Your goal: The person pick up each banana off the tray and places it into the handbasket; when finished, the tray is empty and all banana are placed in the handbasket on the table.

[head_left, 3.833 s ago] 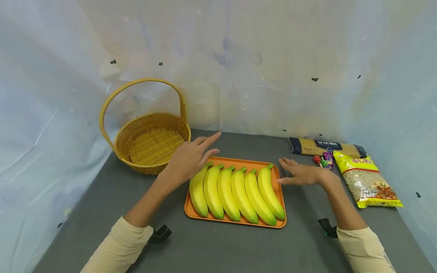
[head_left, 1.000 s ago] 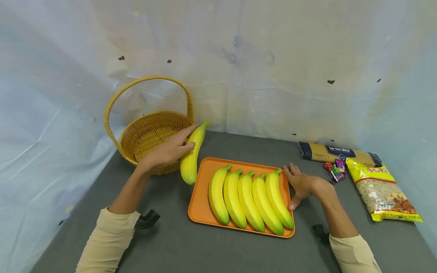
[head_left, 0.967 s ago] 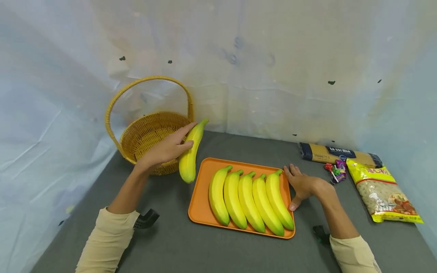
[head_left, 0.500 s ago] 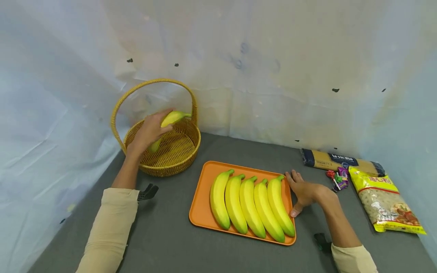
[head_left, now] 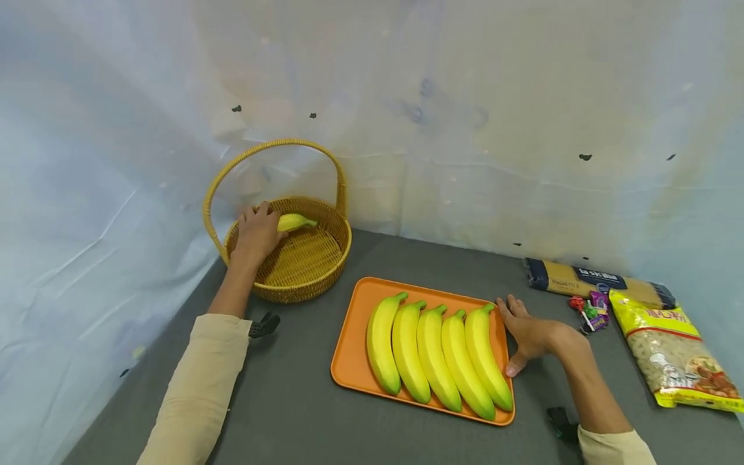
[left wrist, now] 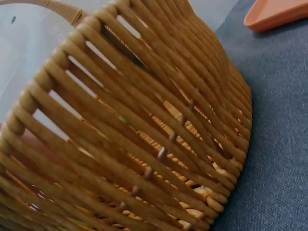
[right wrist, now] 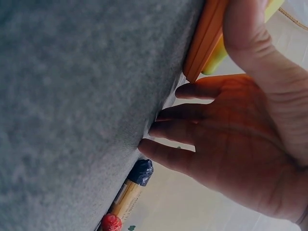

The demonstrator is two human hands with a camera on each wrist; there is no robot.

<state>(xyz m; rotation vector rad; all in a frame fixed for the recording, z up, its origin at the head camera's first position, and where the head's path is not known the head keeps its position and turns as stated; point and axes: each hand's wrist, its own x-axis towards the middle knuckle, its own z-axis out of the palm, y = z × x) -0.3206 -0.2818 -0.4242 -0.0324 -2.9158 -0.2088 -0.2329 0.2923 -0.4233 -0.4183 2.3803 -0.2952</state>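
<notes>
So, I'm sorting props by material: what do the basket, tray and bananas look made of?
Basket: woven strands, wicker or imitation, slightly glossy; gaps show between them.
Tray: probably smooth plastic, with a thin raised rim.
Bananas: perhaps plastic or foam fakes, satiny, closely alike, no spots visible; possibly real.

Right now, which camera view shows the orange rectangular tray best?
The head view: the orange rectangular tray shows almost whole beneath five curved yellow bananas. The left wrist view catches only a corner; the right wrist view, part of its rim beside the right hand.
</notes>
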